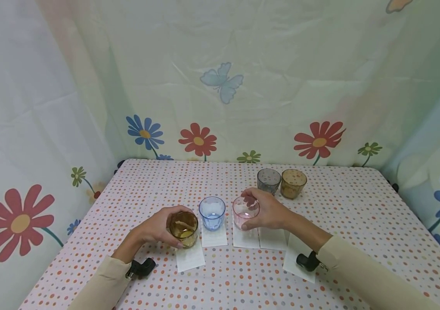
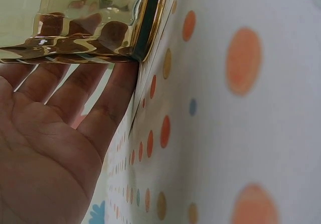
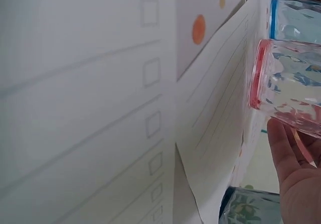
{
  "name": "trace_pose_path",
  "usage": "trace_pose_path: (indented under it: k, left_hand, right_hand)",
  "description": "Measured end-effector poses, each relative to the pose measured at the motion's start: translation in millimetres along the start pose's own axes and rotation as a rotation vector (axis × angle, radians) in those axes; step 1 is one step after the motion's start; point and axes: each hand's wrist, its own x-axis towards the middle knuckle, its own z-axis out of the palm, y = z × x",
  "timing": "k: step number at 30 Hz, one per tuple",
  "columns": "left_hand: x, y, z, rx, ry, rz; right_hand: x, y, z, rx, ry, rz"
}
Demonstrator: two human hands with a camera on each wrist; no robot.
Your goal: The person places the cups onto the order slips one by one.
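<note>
My left hand (image 1: 165,226) grips an amber glass (image 1: 184,234) from its left side, fingers around the back and thumb at the front. In the left wrist view that glass (image 2: 90,13) stands with its base at the paper. With fingers and thumb around it, my right hand (image 1: 268,209) holds a pink-tinted glass (image 1: 246,215) from the right. Its base is at a paper sheet in the right wrist view, where the fingers (image 3: 283,148) lie along its side. Between the two hands a blue-tinted glass (image 1: 212,214) stands upright, touched by neither.
Behind my right hand stand a grey glass (image 1: 269,180) and a second amber glass (image 1: 293,183), side by side. White paper sheets lie in front of and under the glasses, one (image 1: 299,258) beneath my right wrist. A dotted cloth (image 1: 239,284) covers the table; flowered curtains surround it.
</note>
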Motion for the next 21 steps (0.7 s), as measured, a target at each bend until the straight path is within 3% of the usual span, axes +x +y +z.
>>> trace_pose_path:
  k: [8, 15, 21]
  left_hand:
    - [0.4, -0.6, -0.1, 0.006, 0.0, 0.0]
    - [-0.2, -0.7, -0.3, 0.009, 0.005, 0.007]
    - [0.0, -1.4, -0.1, 0.002, 0.0, 0.018]
  right_hand:
    - [-1.9, 0.0, -0.9, -0.017, 0.009, -0.01]
    - [-1.2, 0.4, -2.1, 0.007, 0.056, -0.106]
    - [-1.0, -0.1, -5.1, 0.01, 0.142, -0.189]
